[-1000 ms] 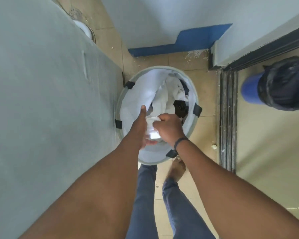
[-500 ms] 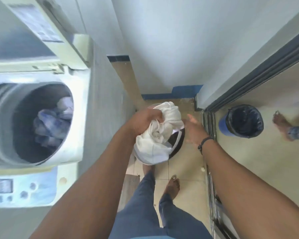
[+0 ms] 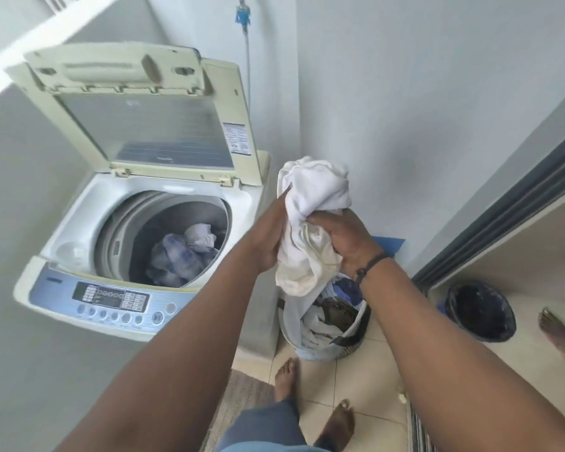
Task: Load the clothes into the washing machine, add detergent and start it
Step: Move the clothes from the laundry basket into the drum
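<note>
A bundle of white cloth (image 3: 310,223) hangs in the air between my two hands, above the laundry basket (image 3: 294,340) on the floor. My left hand (image 3: 269,236) presses its left side and my right hand (image 3: 346,238) grips it from the right. The top-loading washing machine (image 3: 79,252) stands at the left with its lid (image 3: 150,125) raised. Blue and white clothes (image 3: 183,256) lie in its drum. More clothes (image 3: 333,308) remain in the basket. The blue control panel (image 3: 111,301) runs along the machine's front edge.
A dark-lined blue bin (image 3: 480,309) stands past the sliding-door track (image 3: 490,216) at the right, next to another person's bare foot (image 3: 558,334). My own feet (image 3: 287,376) stand on floor tiles beside a mat (image 3: 242,399). A hose (image 3: 247,60) runs up the wall behind the machine.
I have lifted the white cloth out of the basket and up to chest height. My right hand, free half a second ago, now grips it too. My view has swung up and left to the machine.
</note>
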